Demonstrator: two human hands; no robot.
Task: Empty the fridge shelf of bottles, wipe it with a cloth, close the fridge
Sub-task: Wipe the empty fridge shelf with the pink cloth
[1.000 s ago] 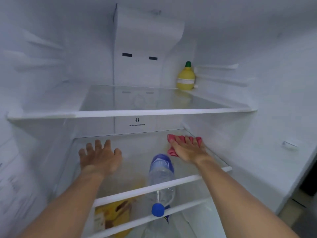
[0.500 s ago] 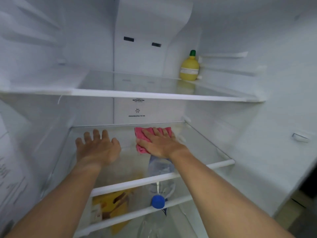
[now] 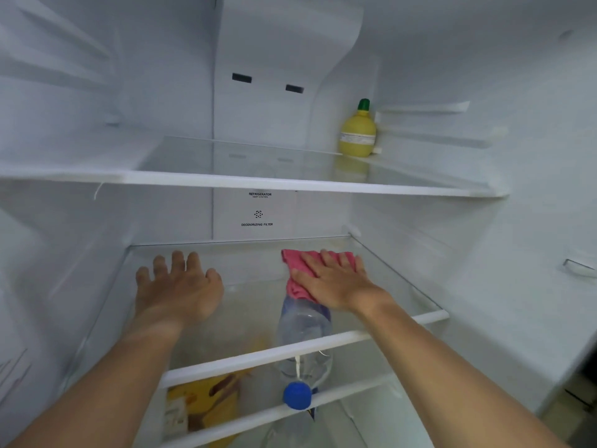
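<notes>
Inside the open fridge, my right hand (image 3: 332, 279) presses flat on a pink cloth (image 3: 295, 276) at the back right of the middle glass shelf (image 3: 252, 318). My left hand (image 3: 177, 286) rests palm down on the left part of the same shelf, fingers spread, holding nothing. No bottles stand on this shelf. Through the glass I see a clear water bottle (image 3: 305, 354) with a blue cap, lying on the shelf below.
A yellow lemon-shaped bottle (image 3: 357, 132) with a green cap stands at the back right of the upper shelf (image 3: 258, 182). A yellow packet (image 3: 200, 405) lies below the middle shelf, left of the water bottle. White fridge walls close in on both sides.
My right hand slid the pink cloth left to the shelf's middle, then back to the right. My left hand has stayed in place on the shelf.
</notes>
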